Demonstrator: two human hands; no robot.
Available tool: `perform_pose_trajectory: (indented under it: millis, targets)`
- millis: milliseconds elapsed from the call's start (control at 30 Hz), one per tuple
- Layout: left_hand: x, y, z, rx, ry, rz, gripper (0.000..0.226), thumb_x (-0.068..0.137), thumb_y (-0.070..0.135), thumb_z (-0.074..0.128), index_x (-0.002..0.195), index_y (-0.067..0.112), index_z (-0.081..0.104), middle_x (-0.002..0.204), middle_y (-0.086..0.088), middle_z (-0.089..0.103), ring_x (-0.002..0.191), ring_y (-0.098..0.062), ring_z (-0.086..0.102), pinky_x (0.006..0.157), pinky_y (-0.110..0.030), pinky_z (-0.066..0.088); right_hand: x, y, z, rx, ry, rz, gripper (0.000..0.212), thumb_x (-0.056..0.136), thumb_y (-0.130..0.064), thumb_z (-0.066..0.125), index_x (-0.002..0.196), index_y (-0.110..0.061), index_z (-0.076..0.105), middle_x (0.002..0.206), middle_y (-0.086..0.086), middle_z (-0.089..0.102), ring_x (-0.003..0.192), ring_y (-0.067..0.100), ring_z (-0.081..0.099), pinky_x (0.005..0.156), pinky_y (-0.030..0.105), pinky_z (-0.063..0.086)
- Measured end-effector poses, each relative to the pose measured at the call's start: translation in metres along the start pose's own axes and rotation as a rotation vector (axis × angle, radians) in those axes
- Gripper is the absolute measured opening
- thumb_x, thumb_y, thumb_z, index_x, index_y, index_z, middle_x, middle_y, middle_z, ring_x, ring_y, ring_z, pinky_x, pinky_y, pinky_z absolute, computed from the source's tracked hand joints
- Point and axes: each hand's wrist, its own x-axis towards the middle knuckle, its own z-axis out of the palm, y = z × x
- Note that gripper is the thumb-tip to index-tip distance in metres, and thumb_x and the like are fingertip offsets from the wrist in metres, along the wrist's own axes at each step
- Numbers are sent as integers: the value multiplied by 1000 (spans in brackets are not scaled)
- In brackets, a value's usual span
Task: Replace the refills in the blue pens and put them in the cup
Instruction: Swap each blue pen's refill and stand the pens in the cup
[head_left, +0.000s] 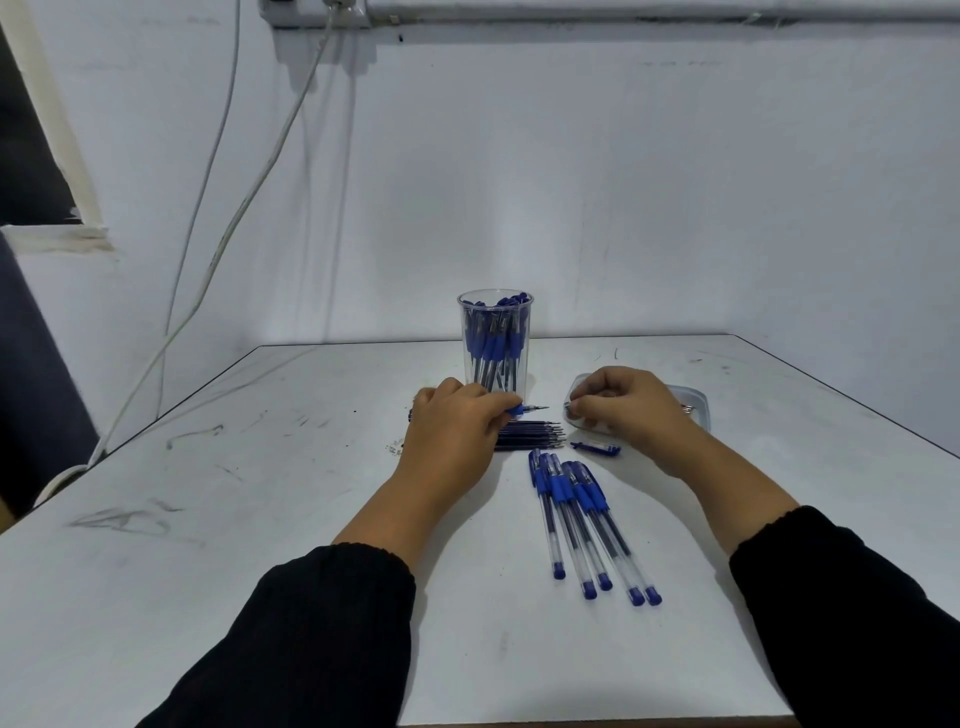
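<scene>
Pen (522, 409) sits pinched in left hand (451, 433) grip (tip pointing right).

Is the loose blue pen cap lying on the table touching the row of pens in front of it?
Apart. The head view shows the loose cap lying by itself, with a strip of bare table between it and the nearest of the capped pens.

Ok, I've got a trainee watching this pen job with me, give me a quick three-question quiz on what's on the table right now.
1. True or false: the clear cup already has pens in it.
2. How many capped pens lie in the row on the table?
3. Which hand grips the uncapped pen: A) left hand, B) right hand?

Key: 1 true; 2 five; 3 A.
</scene>
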Motion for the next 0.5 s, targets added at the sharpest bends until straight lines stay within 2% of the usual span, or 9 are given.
perform_pose_trajectory:
  millis: [200,500]
  targets:
    - [-1,0,1,-8,14,8,31,99,26,42,126,32,57,112,6,64,104,-19,47,91,-34,27,-1,-2,5,107,-38,49,11,80,2,70,82,-8,68,80,11,71,60,10,61,57,22,43]
    - [0,3,5,-16,26,59,30,98,26,45,124,32,59,112,7,64,103,-19,47,88,-37,31,-4,-1,10,64,-100,26,9,79,-1,72,84,-8,71,69,8,68,61,11,60,57,23,42]
